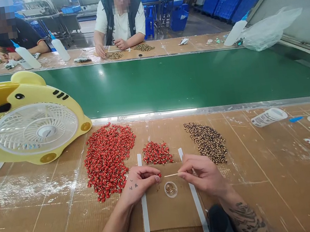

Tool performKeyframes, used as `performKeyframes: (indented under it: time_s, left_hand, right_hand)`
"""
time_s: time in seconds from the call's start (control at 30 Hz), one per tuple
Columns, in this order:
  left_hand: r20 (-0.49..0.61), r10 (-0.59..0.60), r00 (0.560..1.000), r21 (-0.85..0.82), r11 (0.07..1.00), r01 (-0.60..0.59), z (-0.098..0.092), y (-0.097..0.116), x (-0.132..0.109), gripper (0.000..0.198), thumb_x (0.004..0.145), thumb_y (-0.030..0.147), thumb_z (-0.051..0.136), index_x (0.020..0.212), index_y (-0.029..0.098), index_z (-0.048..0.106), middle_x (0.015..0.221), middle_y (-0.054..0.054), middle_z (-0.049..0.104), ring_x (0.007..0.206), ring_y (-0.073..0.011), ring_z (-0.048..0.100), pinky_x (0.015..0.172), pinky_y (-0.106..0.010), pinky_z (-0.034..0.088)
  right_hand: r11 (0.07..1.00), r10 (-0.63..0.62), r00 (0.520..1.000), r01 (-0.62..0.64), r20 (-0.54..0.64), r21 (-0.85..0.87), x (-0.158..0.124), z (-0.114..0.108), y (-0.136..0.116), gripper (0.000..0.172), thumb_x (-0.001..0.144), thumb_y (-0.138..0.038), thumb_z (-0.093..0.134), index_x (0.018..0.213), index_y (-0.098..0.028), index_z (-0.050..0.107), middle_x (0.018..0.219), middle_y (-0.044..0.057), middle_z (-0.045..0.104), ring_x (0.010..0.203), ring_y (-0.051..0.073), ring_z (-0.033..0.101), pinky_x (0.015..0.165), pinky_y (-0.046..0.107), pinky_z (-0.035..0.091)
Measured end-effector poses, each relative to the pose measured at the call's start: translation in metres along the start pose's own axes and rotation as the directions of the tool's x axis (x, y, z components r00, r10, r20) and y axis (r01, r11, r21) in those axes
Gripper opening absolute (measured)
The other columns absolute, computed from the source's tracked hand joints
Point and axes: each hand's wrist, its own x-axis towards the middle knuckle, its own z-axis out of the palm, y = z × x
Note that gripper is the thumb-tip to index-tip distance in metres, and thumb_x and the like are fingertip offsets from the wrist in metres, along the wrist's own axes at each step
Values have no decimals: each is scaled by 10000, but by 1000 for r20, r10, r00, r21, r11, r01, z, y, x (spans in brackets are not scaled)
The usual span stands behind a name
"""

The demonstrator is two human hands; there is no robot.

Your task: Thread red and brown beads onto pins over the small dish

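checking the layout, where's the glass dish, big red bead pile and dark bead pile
glass dish (pixel 170 189), head view, on its centre
big red bead pile (pixel 106 161), head view, on the pile's middle
dark bead pile (pixel 207 142), head view, on the pile's middle

Left hand (pixel 140 183) pinches red bead (pixel 159 175); right hand (pixel 202 174) holds thin stick (pixel 170 175) pointing at it; small glass dish (pixel 170 189) sits at six o'clock.

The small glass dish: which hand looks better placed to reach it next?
Probably the right hand: it holds a thin stick just above the glass dish, while the left hand is busy pinching a red bead.
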Motion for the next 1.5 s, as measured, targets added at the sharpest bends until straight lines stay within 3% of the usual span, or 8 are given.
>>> performKeyframes:
  time_s: [0.77,0.9,1.03,1.1,1.2,1.3,1.4,1.5]
  left_hand:
    - [18,17,1000,-24,1000,-17,0,2,-1,106,684,205,800,769,145,779,644,-3,715,560,-90,553,546,-183,396]
    - [-5,15,1000,-37,999,-15,1,2,0,116,665,213,814,752,145,777,634,-1,700,561,-89,542,548,-182,395]
    - [-14,21,1000,-50,999,-22,-1,0,0,131,662,215,822,767,151,776,648,-1,693,582,-96,550,561,-186,398]
    - [-12,11,1000,-53,999,-12,-3,-2,1,147,669,230,825,783,152,774,661,-4,692,592,-99,552,566,-188,398]
    - [-14,1,1000,-56,998,-2,-5,-3,1,166,679,254,825,793,148,767,643,0,668,584,-97,535,559,-187,385]
    - [-10,-2,1000,-52,999,1,-5,-3,1,166,681,258,821,789,146,761,641,4,657,585,-96,527,561,-187,379]
    - [7,-6,1000,-59,998,6,-5,-2,1,165,685,260,815,793,150,759,652,3,661,595,-101,535,573,-192,386]
    - [13,12,1000,-59,998,-12,-5,-2,1,163,689,260,809,802,154,757,653,4,661,598,-104,536,577,-197,389]
  right_hand:
    - [994,26,1000,-27,-16,-108,5,10,1,293,912,-280,604,641,-172,582,599,-20,484,555,115,447,539,247,321]
    - [994,25,986,-8,166,-106,4,1,2,297,903,-277,621,628,-173,579,584,-30,487,552,107,454,537,237,321]
    - [976,107,917,-23,385,-216,5,-1,-1,259,870,-296,690,656,-173,607,636,-25,560,588,107,508,554,227,349]
    - [960,170,926,-80,336,-268,7,-8,-2,188,854,-319,715,742,-181,654,694,-16,614,634,119,552,590,229,392]
    - [904,260,957,-194,130,-380,9,-30,4,100,899,-274,640,856,-206,701,799,3,678,726,145,607,677,256,451]
    - [768,326,943,-308,-71,-562,12,-60,18,170,906,-203,562,924,-215,731,936,36,716,876,197,642,811,325,473]
    - [638,384,914,-365,-131,-678,16,-79,34,200,885,-182,554,919,-198,751,941,55,720,902,227,647,816,347,476]
    - [588,421,897,-382,-133,-713,19,-81,46,198,876,-188,562,897,-200,759,925,49,721,876,213,649,793,322,475]
